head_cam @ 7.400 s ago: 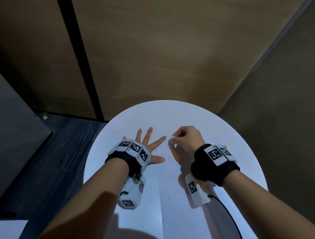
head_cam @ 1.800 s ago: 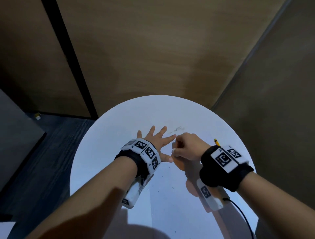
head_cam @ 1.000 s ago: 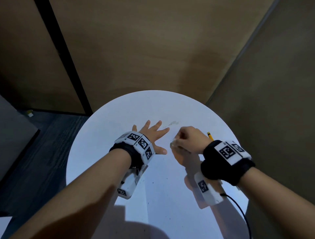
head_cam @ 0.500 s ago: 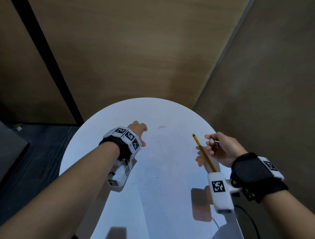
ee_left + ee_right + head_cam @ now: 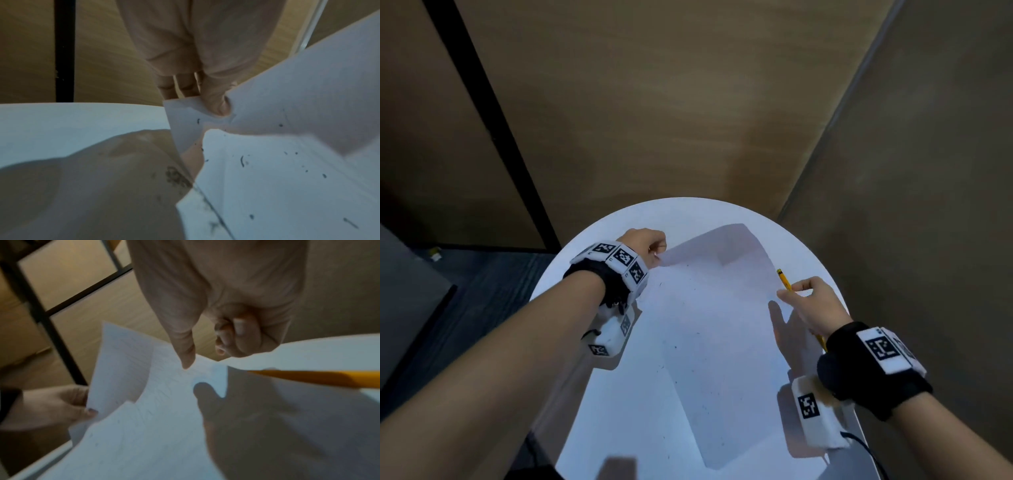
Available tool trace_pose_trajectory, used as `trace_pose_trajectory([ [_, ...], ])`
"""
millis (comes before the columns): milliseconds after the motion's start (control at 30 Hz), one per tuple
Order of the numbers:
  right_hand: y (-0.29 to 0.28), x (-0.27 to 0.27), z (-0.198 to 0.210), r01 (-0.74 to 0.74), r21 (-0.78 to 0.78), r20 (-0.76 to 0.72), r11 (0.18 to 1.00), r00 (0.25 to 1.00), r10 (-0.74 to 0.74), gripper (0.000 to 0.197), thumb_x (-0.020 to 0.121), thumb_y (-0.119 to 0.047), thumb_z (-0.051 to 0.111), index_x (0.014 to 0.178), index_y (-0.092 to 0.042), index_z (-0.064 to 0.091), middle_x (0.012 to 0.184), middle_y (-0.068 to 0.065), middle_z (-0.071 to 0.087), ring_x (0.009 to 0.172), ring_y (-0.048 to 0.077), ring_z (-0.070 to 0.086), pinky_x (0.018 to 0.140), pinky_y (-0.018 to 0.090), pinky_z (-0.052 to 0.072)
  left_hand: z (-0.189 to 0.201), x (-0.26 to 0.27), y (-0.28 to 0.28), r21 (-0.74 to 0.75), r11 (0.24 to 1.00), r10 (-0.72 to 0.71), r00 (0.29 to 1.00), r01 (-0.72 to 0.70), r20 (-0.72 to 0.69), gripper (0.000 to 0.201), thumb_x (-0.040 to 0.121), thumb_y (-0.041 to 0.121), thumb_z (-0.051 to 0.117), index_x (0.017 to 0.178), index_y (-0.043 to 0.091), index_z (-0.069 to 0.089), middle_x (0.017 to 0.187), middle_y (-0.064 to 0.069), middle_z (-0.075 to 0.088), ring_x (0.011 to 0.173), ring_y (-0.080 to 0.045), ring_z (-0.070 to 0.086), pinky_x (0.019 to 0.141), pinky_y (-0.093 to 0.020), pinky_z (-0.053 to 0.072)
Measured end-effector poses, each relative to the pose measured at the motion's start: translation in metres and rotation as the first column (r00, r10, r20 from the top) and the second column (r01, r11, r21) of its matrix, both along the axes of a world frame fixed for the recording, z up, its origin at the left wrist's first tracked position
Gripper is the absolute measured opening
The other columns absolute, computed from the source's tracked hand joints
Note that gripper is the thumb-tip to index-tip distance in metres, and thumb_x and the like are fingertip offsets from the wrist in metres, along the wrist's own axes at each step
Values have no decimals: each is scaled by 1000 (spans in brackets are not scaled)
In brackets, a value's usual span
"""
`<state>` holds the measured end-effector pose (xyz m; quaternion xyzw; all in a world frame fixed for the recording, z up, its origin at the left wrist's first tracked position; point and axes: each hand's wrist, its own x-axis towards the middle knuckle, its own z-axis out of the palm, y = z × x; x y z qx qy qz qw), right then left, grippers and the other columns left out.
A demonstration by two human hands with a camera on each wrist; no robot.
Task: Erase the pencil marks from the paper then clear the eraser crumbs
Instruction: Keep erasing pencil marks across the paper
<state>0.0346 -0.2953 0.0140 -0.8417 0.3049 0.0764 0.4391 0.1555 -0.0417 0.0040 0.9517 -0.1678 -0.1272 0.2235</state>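
Both forearms are bare and reach forward, each with a black band and white marker blocks at the wrist. The left hand (image 5: 645,245) is at about 11 o'clock, its fingers (image 5: 216,100) curled; the thumb and fingers pinch the far left corner of the paper (image 5: 715,308) and lift it. The right hand (image 5: 815,305) is at about 2 o'clock. Its thumb (image 5: 185,350) is on the right edge of the paper, and the other fingers are curled into the palm.
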Motion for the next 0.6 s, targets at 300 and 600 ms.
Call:
trace_pose_trajectory([
  [300,4,3,24,-293,-312,-157,904,954,255,16,90,-25,60,77,-15,58,63,-2,50,76,22,50,53,20,34,3,17,34,-199,971,134,991,-135,-21,37,84,-8,50,64,23,43,69,2,47,61,-17,40,57,-24,32],
  [600,14,23,91,-398,-469,-174,788,917,360,26,87,-23,61,63,-13,61,70,7,55,78,26,51,56,27,35,18,-11,59,-212,956,186,977,-205,-107,14,91,6,57,104,4,59,98,-11,57,88,-25,54,81,-31,41],
])
